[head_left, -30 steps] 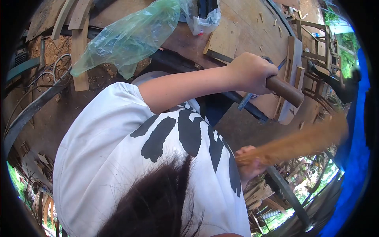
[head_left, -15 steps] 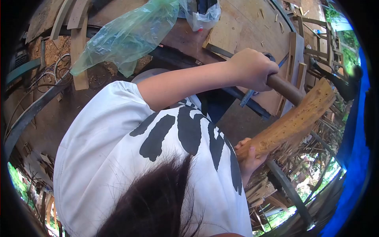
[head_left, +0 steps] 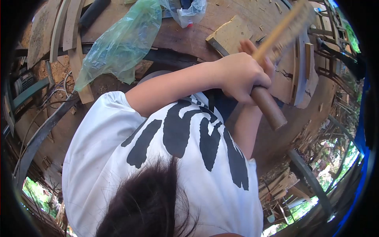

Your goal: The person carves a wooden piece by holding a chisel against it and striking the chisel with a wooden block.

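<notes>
My left hand (head_left: 246, 75) is closed around a thick brown cylindrical handle (head_left: 270, 108). The handle's blunt end sticks out below my fist, and whatever is at its other end is hidden. Just beyond my left hand, my right hand (head_left: 269, 67) is partly covered by it, with fingers and thumb on either side of a yellowish-brown piece of wood (head_left: 282, 29). The wood is tilted up and away to the right, blurred at its far end. A light wooden board (head_left: 231, 33) lies on the bench behind my hands.
A greenish plastic bag (head_left: 122, 43) drapes over the bench's near edge. A clear plastic bag (head_left: 191, 14) lies at the top. Wooden strips (head_left: 71, 27) are at the upper left, and scrap wood (head_left: 276, 183) is piled at the lower right.
My right hand has brought the wood up from the lower right to beside my left hand, turning it edge-on. My left hand has shifted slightly left and down, still gripping the handle.
</notes>
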The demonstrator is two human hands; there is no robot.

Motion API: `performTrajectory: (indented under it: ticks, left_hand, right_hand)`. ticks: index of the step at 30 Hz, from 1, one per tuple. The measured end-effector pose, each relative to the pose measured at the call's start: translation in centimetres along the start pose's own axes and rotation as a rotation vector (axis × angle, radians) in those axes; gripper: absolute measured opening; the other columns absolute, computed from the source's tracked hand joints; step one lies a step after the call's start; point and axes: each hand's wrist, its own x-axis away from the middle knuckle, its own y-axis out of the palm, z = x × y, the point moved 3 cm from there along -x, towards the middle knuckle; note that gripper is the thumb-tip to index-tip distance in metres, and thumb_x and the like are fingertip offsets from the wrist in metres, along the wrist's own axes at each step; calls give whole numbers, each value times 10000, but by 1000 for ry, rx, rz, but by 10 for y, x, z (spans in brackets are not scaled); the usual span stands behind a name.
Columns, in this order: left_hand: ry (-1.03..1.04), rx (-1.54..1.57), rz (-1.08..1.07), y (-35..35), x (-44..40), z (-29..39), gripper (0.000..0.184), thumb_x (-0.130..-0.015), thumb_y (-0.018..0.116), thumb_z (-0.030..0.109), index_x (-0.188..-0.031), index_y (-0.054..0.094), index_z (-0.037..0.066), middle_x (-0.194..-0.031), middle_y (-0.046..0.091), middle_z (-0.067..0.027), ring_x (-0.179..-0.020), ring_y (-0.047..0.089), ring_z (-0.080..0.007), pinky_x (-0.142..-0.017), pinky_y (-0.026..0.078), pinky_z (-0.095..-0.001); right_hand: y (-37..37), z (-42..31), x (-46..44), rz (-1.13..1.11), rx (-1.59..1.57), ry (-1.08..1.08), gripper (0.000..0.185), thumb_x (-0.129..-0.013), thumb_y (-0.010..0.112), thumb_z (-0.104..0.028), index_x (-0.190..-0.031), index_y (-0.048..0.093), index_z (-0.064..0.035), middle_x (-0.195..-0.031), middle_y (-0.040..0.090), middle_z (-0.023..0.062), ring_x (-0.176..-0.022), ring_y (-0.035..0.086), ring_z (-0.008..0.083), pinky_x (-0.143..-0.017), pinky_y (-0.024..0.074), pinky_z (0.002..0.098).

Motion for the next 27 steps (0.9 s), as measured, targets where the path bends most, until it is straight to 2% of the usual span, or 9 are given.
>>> performTrajectory:
  ticks: [5,8,10,12,17,19,22,24,27]
  left_hand:
    - [91,74,58,-9,7,0,240,-591,790,219,-712,623,97,-605,589,-54,-573,614,-281,-526,485,-374]
    - [184,94,134,-26,22,3,238,-593,798,230,-702,631,101,-639,627,-73,-604,637,-290,-578,516,-360]
    - [217,13,456,-45,33,3,242,-578,809,169,-704,617,93,-631,606,-64,-575,625,-253,-585,523,-332]
    - [198,50,725,-53,39,-3,77,-733,591,63,-697,539,18,-571,517,-71,-489,538,-198,-479,461,-336]
    - [-131,315,1096,-87,47,-15,195,-829,492,113,-653,424,63,-544,418,-36,-423,386,-151,-428,344,-305]
    - [-106,570,1221,-103,52,-20,133,-885,538,97,-835,422,56,-591,473,-44,-441,415,-129,-445,407,-276]
    - [-277,466,1230,-121,41,8,247,-842,538,131,-630,416,93,-540,372,-11,-444,362,-135,-446,334,-295]
    - [-400,482,1047,-133,34,14,183,-844,588,157,-695,528,69,-577,458,-8,-471,409,-117,-472,354,-284]
    - [-954,-114,423,-115,19,0,272,-790,755,217,-965,683,21,-691,609,-5,-588,536,-64,-553,424,-246]
  right_hand:
    - [7,23,-46,74,439,-196,371,-867,655,-84,-1160,488,71,-963,660,190,-912,686,275,-864,559,389]
    - [7,21,-52,114,428,-209,338,-862,674,-60,-1117,485,56,-906,659,142,-816,699,226,-761,592,347]
    - [1,24,-56,113,430,-230,340,-866,675,-78,-1117,488,55,-906,661,144,-807,700,224,-755,592,342]
    - [-3,27,-56,114,440,-245,343,-869,676,-97,-1116,491,54,-906,664,145,-798,700,223,-749,593,336]
    - [-7,29,-59,77,482,-277,337,-881,675,-140,-1106,506,45,-930,663,171,-844,702,251,-789,594,356]
    - [-9,29,-58,73,479,-289,339,-881,675,-142,-1107,509,49,-928,663,171,-844,703,250,-788,595,350]
    - [-9,28,-59,67,470,-301,347,-881,675,-147,-1110,511,57,-925,665,170,-843,704,245,-786,596,342]
    - [-10,28,-59,68,462,-297,353,-881,676,-149,-1113,510,61,-923,666,171,-841,704,243,-785,597,338]
    - [-12,27,-61,71,440,-279,363,-882,678,-157,-1120,511,61,-918,669,165,-835,705,237,-776,596,330]
